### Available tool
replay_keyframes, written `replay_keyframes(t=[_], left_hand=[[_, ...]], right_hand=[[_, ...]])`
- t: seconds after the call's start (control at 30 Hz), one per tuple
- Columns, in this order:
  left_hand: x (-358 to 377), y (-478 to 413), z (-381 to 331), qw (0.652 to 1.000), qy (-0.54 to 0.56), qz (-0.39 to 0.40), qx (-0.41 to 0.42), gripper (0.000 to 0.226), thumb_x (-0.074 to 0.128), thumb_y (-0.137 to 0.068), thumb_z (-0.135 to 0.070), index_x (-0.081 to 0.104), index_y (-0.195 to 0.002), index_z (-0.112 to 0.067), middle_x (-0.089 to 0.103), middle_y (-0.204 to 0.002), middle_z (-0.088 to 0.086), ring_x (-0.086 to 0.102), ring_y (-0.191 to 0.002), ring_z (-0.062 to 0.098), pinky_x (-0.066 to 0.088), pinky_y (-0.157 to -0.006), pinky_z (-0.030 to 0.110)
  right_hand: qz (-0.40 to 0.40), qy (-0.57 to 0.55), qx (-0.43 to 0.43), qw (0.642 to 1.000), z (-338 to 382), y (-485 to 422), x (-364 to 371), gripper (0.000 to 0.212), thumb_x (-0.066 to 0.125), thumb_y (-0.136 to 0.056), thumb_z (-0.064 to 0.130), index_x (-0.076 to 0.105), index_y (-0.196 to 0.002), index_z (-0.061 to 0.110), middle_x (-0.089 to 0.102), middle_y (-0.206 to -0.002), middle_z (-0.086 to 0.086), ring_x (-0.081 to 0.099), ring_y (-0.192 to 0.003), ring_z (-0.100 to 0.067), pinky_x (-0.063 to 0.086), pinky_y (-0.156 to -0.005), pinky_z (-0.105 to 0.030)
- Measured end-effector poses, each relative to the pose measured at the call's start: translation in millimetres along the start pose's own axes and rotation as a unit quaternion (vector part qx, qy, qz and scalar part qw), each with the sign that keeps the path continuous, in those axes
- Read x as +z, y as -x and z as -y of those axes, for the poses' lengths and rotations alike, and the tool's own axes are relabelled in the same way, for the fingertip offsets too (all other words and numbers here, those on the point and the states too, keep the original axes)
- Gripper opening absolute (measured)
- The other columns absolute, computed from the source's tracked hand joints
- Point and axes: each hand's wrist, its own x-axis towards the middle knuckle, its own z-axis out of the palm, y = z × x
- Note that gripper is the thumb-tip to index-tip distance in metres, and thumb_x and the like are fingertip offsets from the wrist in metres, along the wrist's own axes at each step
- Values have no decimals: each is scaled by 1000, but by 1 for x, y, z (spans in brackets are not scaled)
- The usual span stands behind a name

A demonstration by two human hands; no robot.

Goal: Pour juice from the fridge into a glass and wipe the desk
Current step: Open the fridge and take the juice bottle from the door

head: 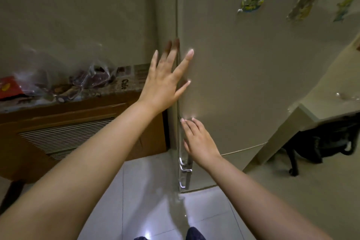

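Observation:
A beige fridge (243,68) fills the right half of the view, its door shut, with magnets near the top right. My left hand (165,82) is spread flat at the door's left edge, fingers apart, fingertips on or close to the surface. My right hand (198,140) is lower down, fingers extended against the same edge, just above the clear door handle (184,163). Neither hand holds anything. No juice or glass is in view.
A low wooden cabinet (78,128) with slats stands left of the fridge, with plastic bags and packets (81,82) on top. A pale desk (319,99) juts in at the right, with a black chair base (321,146) beneath it. White floor tiles lie below.

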Motion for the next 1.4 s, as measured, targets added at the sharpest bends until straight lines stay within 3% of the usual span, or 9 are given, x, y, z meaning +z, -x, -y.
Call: replay_keyframes(t=[0.17,0.5,0.57,0.67,0.83,0.97,1.13,1.3,1.4], left_hand=[[11,-2,4,999,1,-29,43,71,45,-95,-45,4,-149,-23,6,-153,24,33,-135,34,4,-115,52],[8,4,7,994,10,-58,92,72,46,-95,-45,2,-148,-26,-16,-154,11,-16,-141,28,0,-110,64],[5,13,1,989,16,-74,130,71,42,-95,-48,-1,-148,-28,-30,-152,7,-16,-141,26,-3,-111,63],[-6,26,-18,977,40,-100,183,70,39,-95,-51,-2,-148,-30,-33,-150,4,-17,-141,23,-2,-111,62],[-29,49,-58,963,54,-136,226,74,40,-95,-53,-8,-148,-28,-28,-152,3,-12,-142,24,2,-112,59],[-48,58,-89,947,63,-184,256,68,42,-97,-47,3,-149,-26,-16,-156,-1,-1,-144,23,12,-110,59],[-68,64,-134,921,54,-221,316,54,42,-100,-36,18,-148,-26,-3,-158,1,16,-142,29,16,-111,56],[-85,64,-194,900,72,-245,353,51,43,-100,-36,24,-146,-24,2,-158,2,16,-142,28,15,-112,54],[-95,63,-230,890,75,-253,373,49,44,-99,-34,29,-144,-23,24,-152,3,26,-139,28,19,-110,55]], right_hand=[[-29,40,58,997,16,3,3,69,70,-73,23,44,-134,4,58,-113,-10,51,-98,-35,51,-81,-41],[-46,58,88,993,24,19,-1,72,72,-63,17,48,-130,9,58,-107,-7,50,-91,-33,52,-74,-38],[-51,63,74,994,21,42,-1,74,71,-64,21,45,-133,11,52,-109,-6,44,-96,-32,51,-78,-38],[-61,90,50,993,17,83,-7,73,69,-66,29,43,-132,12,45,-116,-4,38,-108,-31,45,-94,-39],[-66,105,58,991,6,151,-16,65,59,-76,33,39,-135,15,39,-137,-7,32,-129,-35,34,-107,-42],[-65,87,86,990,0,204,-29,58,46,-79,29,43,-134,10,35,-141,-10,32,-131,-36,35,-106,-44],[-31,72,141,987,-8,266,-51,67,52,-75,26,38,-139,9,37,-146,-10,32,-133,-35,36,-105,-45],[-69,5,199,978,-21,323,-78,57,46,-81,19,41,-138,13,41,-143,-9,37,-129,-30,34,-105,-37],[-70,1,259,963,-33,354,-81,65,40,-83,28,19,-145,27,25,-150,6,23,-138,-19,9,-114,-24]])
